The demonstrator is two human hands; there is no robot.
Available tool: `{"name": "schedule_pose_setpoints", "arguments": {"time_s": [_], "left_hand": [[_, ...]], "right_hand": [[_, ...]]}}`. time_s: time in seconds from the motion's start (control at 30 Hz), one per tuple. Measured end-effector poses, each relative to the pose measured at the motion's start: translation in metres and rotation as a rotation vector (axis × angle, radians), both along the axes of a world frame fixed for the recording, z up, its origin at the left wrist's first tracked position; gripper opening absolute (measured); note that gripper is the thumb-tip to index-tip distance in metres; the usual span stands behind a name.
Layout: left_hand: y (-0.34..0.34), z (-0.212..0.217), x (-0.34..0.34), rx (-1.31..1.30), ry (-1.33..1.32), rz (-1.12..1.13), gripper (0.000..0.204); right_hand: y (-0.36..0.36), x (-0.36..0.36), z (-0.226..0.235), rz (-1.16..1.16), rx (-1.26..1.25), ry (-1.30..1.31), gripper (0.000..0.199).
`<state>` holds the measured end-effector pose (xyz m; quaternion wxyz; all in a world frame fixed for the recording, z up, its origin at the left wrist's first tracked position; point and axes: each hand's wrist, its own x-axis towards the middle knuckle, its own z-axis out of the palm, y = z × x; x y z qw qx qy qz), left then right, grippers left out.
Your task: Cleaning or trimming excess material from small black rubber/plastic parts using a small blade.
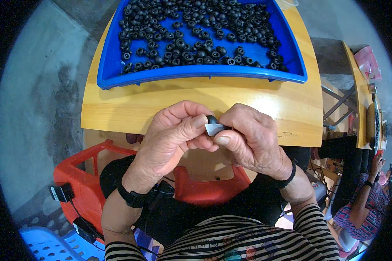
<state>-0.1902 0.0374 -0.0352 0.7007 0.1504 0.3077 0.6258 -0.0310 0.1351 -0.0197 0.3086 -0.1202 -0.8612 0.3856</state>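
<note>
Near the table's front edge, my two hands meet in front of my body. Between the thumb and fingers of my left hand (174,130) is a small black round part (211,119), mostly covered by the fingertips. My right hand (252,135) pinches a flat, pale grey blade-like piece (213,129) with a slanted edge, its thumb along the near side. The grey piece touches or lies just in front of the black part; I cannot tell which. Beyond the hands, a blue tray (204,73) holds a great many similar black round parts (187,56).
The yellow wooden table (196,98) carries the tray. A red plastic chair (80,174) stands at left, with a blue perforated basket (48,243) below it. At far right, another person (361,209) sits by a second table (357,95).
</note>
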Motion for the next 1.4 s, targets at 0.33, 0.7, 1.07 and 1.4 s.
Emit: {"name": "schedule_pose_setpoints", "arguments": {"time_s": [0.33, 0.7, 1.07, 1.4], "left_hand": [[0.001, -0.001, 0.003, 0.030, 0.003, 0.016, 0.018], [0.000, -0.008, 0.005, 0.069, 0.020, 0.040, 0.017], [-0.001, -0.005, 0.006, 0.052, 0.010, 0.032, 0.019], [0.004, -0.003, 0.012, 0.053, 0.008, -0.014, 0.019]], "right_hand": [[0.001, 0.000, 0.002, 0.017, -0.031, -0.046, 0.019], [0.005, -0.001, -0.001, -0.104, -0.047, -0.058, 0.018], [0.005, -0.004, -0.009, -0.024, -0.558, 0.143, 0.021], [0.008, 0.000, 0.002, 0.042, -0.396, 0.175, 0.016]]}}
